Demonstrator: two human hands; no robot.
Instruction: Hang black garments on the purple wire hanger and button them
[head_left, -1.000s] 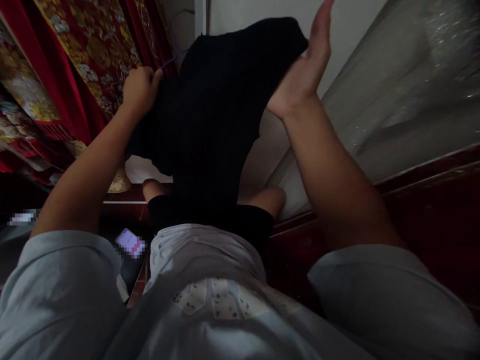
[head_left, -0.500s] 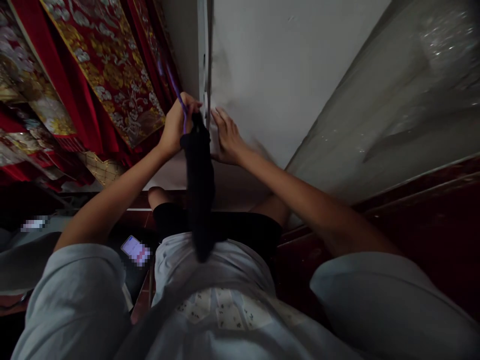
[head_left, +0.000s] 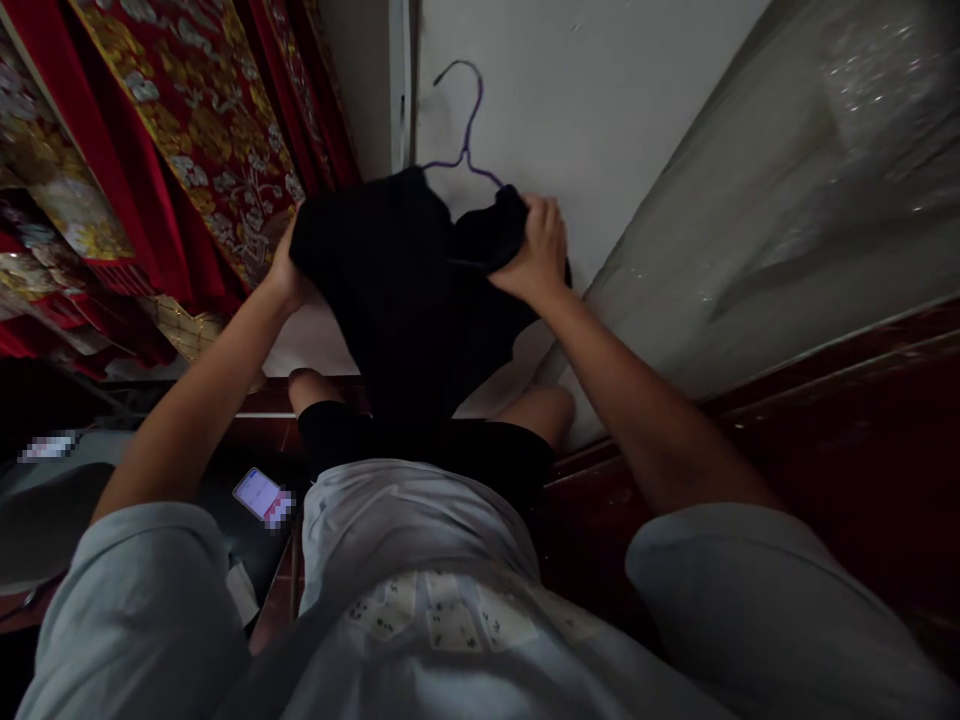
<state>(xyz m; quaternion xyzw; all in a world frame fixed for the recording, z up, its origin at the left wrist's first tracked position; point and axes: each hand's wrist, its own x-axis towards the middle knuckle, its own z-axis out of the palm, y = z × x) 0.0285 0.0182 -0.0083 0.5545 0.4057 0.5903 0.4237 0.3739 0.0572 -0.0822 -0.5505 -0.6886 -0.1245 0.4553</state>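
Note:
A black garment point(head_left: 405, 290) hangs on a thin purple wire hanger point(head_left: 466, 125), held up in front of a white wall. My left hand point(head_left: 285, 268) grips the garment's left shoulder, mostly hidden behind the cloth. My right hand point(head_left: 534, 250) is closed on the garment's right shoulder, fingers curled over the fabric just below the hanger's wire. The hanger's hook sticks up above the collar, free of any rail. The cloth drapes down toward my lap.
Red and gold patterned fabric point(head_left: 195, 130) hangs at the left. A lit phone point(head_left: 261, 494) lies low at the left near my knee. A shiny grey sheet point(head_left: 810, 190) slopes at the right above a dark red wooden ledge point(head_left: 840, 420).
The garment, bunched into a narrow strip half a second ago, is now spread wide on the hanger. My hands moved apart to its two shoulders, and the hanger's hook now shows above it.

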